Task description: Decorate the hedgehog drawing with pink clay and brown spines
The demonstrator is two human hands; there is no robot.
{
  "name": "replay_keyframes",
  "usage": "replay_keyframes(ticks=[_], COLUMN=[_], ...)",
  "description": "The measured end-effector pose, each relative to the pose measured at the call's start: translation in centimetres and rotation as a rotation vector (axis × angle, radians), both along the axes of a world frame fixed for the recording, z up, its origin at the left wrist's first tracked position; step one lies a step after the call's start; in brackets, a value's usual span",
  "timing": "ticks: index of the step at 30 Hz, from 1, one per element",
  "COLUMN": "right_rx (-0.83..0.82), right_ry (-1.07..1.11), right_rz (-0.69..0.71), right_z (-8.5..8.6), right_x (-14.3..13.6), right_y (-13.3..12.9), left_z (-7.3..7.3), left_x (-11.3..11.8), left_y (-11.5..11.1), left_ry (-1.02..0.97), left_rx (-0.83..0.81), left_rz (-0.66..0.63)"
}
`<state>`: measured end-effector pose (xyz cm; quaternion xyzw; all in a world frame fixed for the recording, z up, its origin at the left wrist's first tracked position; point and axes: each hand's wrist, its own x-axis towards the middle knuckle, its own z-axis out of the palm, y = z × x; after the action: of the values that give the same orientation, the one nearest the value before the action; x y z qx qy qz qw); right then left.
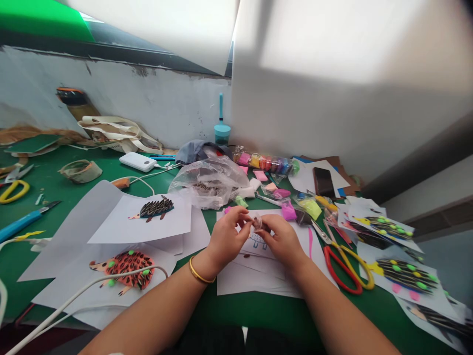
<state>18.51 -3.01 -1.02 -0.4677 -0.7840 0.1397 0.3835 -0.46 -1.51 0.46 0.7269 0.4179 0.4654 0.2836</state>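
Note:
Between both hands is a small clear plastic packet with something brown in it, perhaps modelling clay. My left hand, with a gold bangle at the wrist, pinches its left side. Closed on the other side is my right hand, whose fingers partly hide the packet. Under the hands lies a sheet of white paper with a blue line drawing, partly covered. Bright pink clay and a yellow-green packet lie just beyond my right hand.
Red- and yellow-handled scissors lie at the right beside hedgehog pictures. To the left are a seed hedgehog picture, a red hedgehog picture, a white cable and a blue-handled knife. A plastic bag sits behind the hands.

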Motion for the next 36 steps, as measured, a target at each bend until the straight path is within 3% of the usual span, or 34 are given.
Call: replay_keyframes(ticks=[7, 16, 18, 20, 24, 26, 30, 36], right_rx=[0.029, -0.030, -0.044, -0.020, 0.150, 0.174, 0.163, 0.197], right_ry=[-0.014, 0.071, 0.115, 0.089, -0.166, -0.268, -0.352, -0.253], right_rz=[0.037, -0.071, -0.127, -0.192, -0.274, -0.339, -0.344, -0.331], right_z=[0.2, -0.6, -0.6, -0.6, -1.2, -1.9, -2.8, -1.3], right_x=[-0.3, -0.3, -0.1, 0.3, 2.2, 3.2, 4.0, 3.3], right_y=[0.0, 0.1, 0.6, 1.4, 3.8, 4.6, 4.7, 2.2], left_z=[0.1, 0.9, 0.7, 0.3, 0.0, 0.1, 0.3, -0.2], left_x=[-0.1, 0.0, -0.2, -0.5, -1.4, -1.8, -2.4, -3.3], left_y=[0.3, -0.4, -0.2, 0.4, 1.7, 2.2, 2.8, 3.6], left_ry=[0.142, 0.307, 0.221, 0.071, -0.103, -0.031, 0.305, 0.802], left_rx=[0.176, 0.229, 0.237, 0.202, 0.071, 0.053, -0.026, 0.027], left_rz=[-0.054, -0.202, -0.162, -0.044, 0.173, 0.200, 0.130, 0.185])
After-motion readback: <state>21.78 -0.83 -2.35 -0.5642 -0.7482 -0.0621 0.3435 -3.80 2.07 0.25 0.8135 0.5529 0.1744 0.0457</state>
